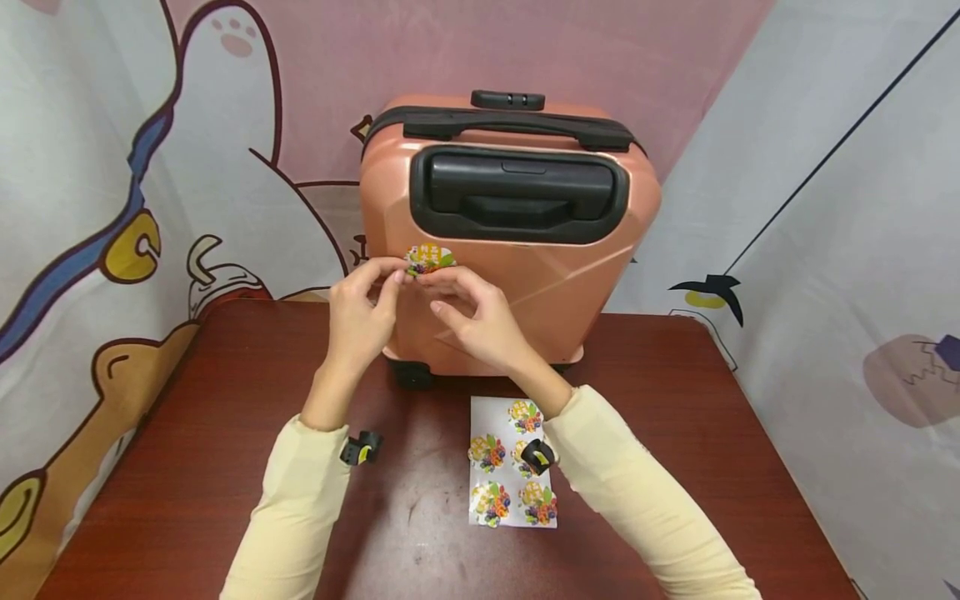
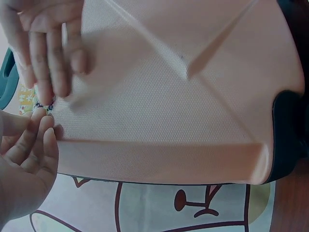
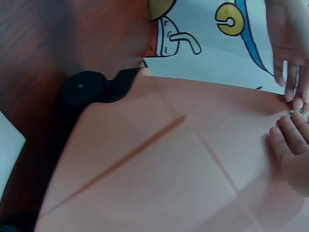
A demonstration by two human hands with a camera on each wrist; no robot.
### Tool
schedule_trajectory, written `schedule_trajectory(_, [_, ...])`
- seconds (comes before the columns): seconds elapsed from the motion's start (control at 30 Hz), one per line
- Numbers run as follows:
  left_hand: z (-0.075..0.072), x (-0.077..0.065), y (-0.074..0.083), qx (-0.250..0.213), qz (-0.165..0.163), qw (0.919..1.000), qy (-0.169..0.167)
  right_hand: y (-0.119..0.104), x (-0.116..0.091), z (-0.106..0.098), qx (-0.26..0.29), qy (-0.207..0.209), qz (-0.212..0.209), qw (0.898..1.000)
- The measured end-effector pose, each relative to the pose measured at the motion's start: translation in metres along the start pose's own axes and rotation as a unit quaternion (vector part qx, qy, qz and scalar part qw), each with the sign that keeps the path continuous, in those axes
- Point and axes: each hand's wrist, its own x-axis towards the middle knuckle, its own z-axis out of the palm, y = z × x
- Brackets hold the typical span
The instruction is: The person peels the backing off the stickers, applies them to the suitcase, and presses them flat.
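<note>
A fruit-printed sticker (image 1: 429,255) lies against the front of a pink suitcase (image 1: 540,283), below its black handle recess. At the sticker's lower left edge, my left hand (image 1: 362,312) pinches with thumb and forefinger. The fingers of my right hand (image 1: 483,321) reach out fairly straight and touch the sticker's lower right edge, the thumb apart. In the left wrist view, both hands cover most of the sticker (image 2: 26,99). Only a sliver of the sticker (image 3: 299,112) shows between the fingertips in the right wrist view.
A white sheet (image 1: 510,512) bearing several matching fruit stickers lies on the dark red table (image 1: 405,533), in front of the suitcase and partly beneath the right forearm. The suitcase stands upright on black wheels (image 1: 412,373). Cartoon-printed cloth (image 1: 300,108) hangs behind the table.
</note>
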Motion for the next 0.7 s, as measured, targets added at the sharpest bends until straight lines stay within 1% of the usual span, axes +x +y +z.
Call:
schedule_trajectory(0.13, [0.0, 0.0, 0.0, -0.004, -0.002, 1.0, -0.001, 0.003, 0.006, -0.002, 0.009, 0.005, -0.014, 1.0])
schedule_trajectory(0.27, [0.0, 0.001, 0.0, -0.008, -0.005, 1.0, -0.002, 0.007, 0.012, -0.005, 0.025, 0.009, -0.048, 0.998])
schedule_trajectory(0.37, [0.0, 0.001, 0.001, -0.008, -0.006, 0.9999, -0.002, 0.007, 0.013, -0.006, 0.032, 0.009, -0.063, 0.997])
schedule_trajectory(0.47, [0.0, 0.001, 0.0, -0.007, -0.005, 1.0, -0.003, 0.011, 0.01, -0.005, 0.033, 0.004, -0.052, 0.998])
schedule_trajectory(0.7, [-0.001, 0.0, 0.0, 0.001, -0.003, 1.0, -0.003, 0.025, 0.0, -0.001, 0.006, -0.013, 0.005, 1.0])
